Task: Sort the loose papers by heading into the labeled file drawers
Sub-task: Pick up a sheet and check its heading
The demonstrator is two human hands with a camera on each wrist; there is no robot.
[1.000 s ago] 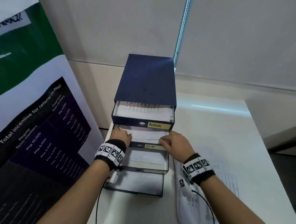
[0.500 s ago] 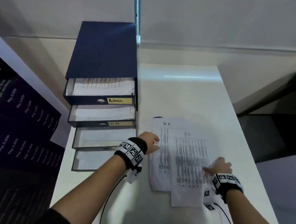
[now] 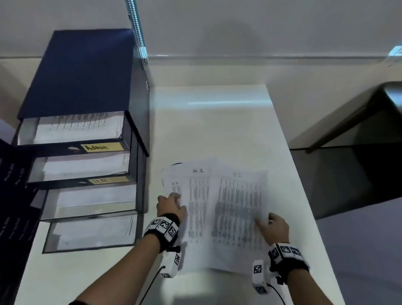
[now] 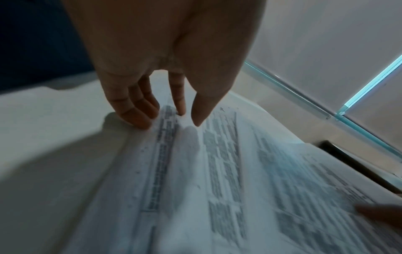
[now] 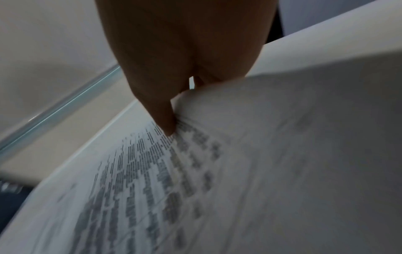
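Observation:
Two printed sheets headed "HR" [image 3: 236,209] lie overlapped on the white table [image 3: 220,130], right of the blue drawer unit [image 3: 86,73]. Its drawers stand pulled out in steps: the top one labelled "Admin" [image 3: 102,147], the one below it "HR" [image 3: 107,181], each with paper inside. My left hand [image 3: 171,204] sets fairly straight fingertips [image 4: 139,120] on the left edge of the papers [image 4: 217,171]. My right hand [image 3: 272,225] pinches the right edge of the top sheet [image 5: 239,154], with the thumb [image 5: 163,120] on top and the edge raised over the fingers.
Two lower drawers [image 3: 89,232] without readable labels also stick out toward me, holding sheets. A dark poster [image 3: 0,186] stands at the far left. The table's right edge [image 3: 310,207] drops off to a dark floor. A wall runs behind the table.
Both hands left the HR drawer and moved right onto the loose papers. The right hand now has the top sheet's right edge pinched and lifted. My view has swung right.

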